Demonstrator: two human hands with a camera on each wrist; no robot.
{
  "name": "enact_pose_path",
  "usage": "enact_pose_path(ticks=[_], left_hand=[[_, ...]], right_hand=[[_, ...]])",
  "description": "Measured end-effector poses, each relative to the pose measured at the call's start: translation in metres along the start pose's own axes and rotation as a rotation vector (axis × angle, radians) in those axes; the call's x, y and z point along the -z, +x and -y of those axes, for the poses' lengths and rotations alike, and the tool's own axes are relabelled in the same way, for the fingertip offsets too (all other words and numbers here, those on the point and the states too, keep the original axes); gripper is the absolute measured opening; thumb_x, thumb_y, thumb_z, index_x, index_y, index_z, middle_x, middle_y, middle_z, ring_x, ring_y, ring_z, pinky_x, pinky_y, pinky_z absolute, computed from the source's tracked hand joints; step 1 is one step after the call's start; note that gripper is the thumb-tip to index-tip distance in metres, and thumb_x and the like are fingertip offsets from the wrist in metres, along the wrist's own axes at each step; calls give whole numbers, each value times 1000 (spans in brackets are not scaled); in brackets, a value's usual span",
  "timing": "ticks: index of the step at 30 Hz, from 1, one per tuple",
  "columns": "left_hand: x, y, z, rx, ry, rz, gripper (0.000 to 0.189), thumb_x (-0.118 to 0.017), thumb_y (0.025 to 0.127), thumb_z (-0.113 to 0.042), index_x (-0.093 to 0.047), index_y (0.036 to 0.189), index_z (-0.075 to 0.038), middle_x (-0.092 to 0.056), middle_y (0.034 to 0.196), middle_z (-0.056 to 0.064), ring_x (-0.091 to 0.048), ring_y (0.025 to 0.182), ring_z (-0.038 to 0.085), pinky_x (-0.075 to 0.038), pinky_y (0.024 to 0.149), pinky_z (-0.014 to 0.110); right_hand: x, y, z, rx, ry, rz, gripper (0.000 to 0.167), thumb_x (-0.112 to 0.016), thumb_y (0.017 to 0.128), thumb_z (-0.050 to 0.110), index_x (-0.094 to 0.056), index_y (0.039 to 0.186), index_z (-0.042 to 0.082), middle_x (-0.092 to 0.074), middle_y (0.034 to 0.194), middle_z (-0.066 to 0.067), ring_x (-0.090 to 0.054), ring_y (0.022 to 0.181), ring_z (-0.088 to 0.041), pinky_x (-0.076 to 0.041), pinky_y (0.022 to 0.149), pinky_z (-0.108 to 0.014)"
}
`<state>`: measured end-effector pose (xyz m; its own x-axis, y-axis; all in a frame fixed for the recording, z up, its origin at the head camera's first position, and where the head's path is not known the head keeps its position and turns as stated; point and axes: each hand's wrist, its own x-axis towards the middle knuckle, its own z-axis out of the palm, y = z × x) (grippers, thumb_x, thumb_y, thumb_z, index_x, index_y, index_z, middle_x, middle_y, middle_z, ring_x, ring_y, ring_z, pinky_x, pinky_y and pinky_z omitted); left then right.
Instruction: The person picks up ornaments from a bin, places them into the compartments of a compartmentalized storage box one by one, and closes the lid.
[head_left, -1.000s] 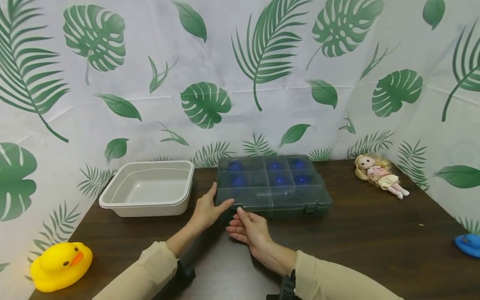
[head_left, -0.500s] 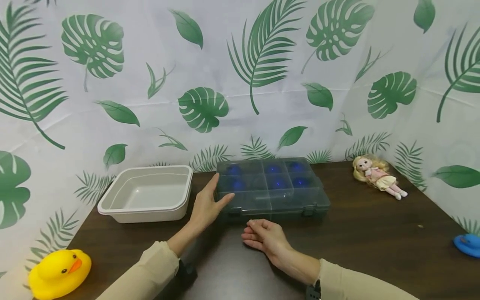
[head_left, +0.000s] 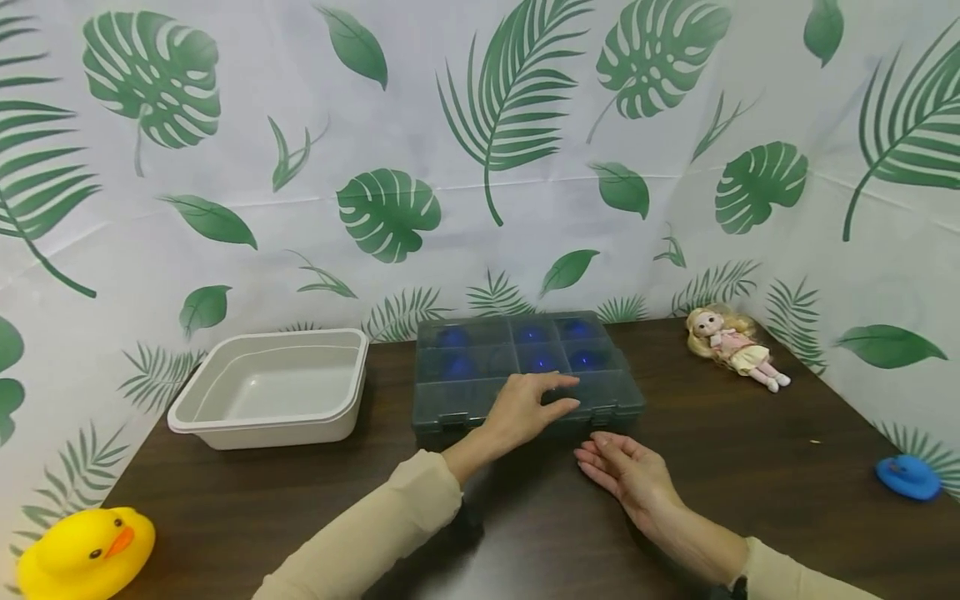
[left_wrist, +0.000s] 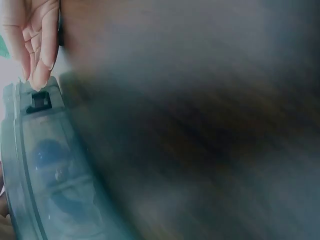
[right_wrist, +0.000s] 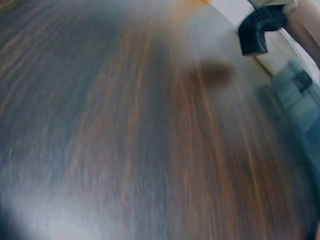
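Observation:
A translucent dark-green compartment box (head_left: pixel 468 400) with its lid down lies at the back of the table. Through the lid several round blue things (head_left: pixel 542 362) show in separate compartments. My left hand (head_left: pixel 521 408) is over the box's front, thumb and fingers spread, holding nothing. Just in front of the box's right latch (head_left: pixel 602 414) is my right hand (head_left: pixel 633 483), palm inward and fingers loosely bent, with nothing seen in it. Whether its fingertips touch the box is unclear. The left wrist view shows a hand (left_wrist: pixel 35 37) beside a latch (left_wrist: pixel 39 101).
A white plastic tub (head_left: pixel 270 433) stands left of the box. A yellow rubber duck (head_left: pixel 86 554) sits at the front left, a blue duck (head_left: pixel 909 477) at the right edge. Toward the back right lies a doll (head_left: pixel 738 346). A leaf-print cloth (head_left: pixel 300 150) hangs behind the table.
Both hands have moved right along the box's front, the left from its left corner, the right from near the left latch toward the right latch. The head view has shifted slightly.

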<state>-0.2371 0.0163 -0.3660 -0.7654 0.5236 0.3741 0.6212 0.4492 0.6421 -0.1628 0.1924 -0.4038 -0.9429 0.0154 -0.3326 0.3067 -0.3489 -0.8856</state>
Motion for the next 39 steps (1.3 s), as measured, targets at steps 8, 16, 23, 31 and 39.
enact_pose_path(ticks=[8,16,23,31,39], left_hand=[[-13,6,-3,-20,123,31,31,-67,87,-25,-68,116,-15,-63,124,0,-63,107,15,-48,93,29],[-13,5,-1,-69,208,37,26,-66,87,-25,-71,111,-15,-64,121,-3,-54,121,13,-46,97,29],[-13,4,-3,-94,233,32,25,-66,88,-25,-72,110,-15,-64,120,-2,-56,119,14,-46,97,30],[-16,3,-3,-84,227,29,25,-66,87,-25,-72,110,-15,-64,121,-2,-56,119,14,-45,98,30],[-18,3,-2,-100,237,11,25,-66,87,-25,-72,110,-15,-64,120,-3,-56,119,14,-45,98,30]], right_hand=[[19,0,10,18,21,-28,30,-49,98,12,-44,125,-2,-69,96,-1,-68,94,-12,-50,89,-27],[16,1,9,15,37,-23,39,-43,100,8,-34,135,-7,-69,94,-1,-68,91,-12,-51,88,-26],[12,4,5,26,51,2,50,-37,101,7,-16,144,-11,-68,95,-1,-67,92,-10,-50,89,-26],[14,3,3,10,56,11,50,-33,102,6,-13,145,-10,-67,97,-1,-66,94,-9,-49,91,-25],[17,3,3,14,37,37,48,-36,101,7,-17,143,-10,-66,98,-2,-66,95,-10,-49,92,-25]])
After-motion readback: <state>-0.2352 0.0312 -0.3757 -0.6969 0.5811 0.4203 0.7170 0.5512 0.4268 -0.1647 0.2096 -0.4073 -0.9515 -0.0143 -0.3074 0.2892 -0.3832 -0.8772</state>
